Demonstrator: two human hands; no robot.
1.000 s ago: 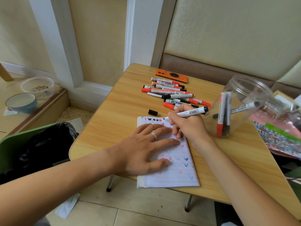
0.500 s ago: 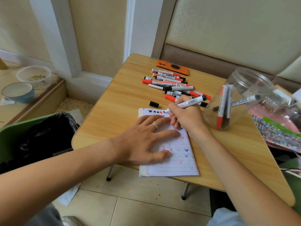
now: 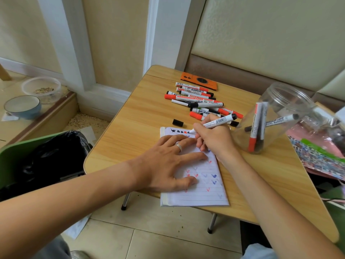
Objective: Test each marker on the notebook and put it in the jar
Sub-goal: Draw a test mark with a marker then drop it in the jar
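A lined notebook (image 3: 201, 195) with red, blue and black test marks lies at the front of the small wooden table (image 3: 127, 135). My left hand (image 3: 168, 163) lies flat on the page, fingers spread. My right hand (image 3: 214, 139) grips an uncapped white marker (image 3: 217, 122) like a pen, its tip touching the top of the page. Its black cap (image 3: 177, 122) lies on the table just left of the notebook's top. A clear plastic jar (image 3: 280, 116) stands right of my right hand with three markers inside. Several more markers (image 3: 197, 101) lie in a pile behind the notebook.
An orange phone case (image 3: 198, 82) lies at the table's far edge. Patterned plastic packets (image 3: 317, 156) sit at the right. A green bin with a black bag (image 3: 37, 159) stands left of the table. Two bowls (image 3: 22, 107) rest on a low ledge at far left.
The view has shifted slightly. My right hand has moved the marker tip a little along the top line of the page. My left hand stays pressed on the notebook.
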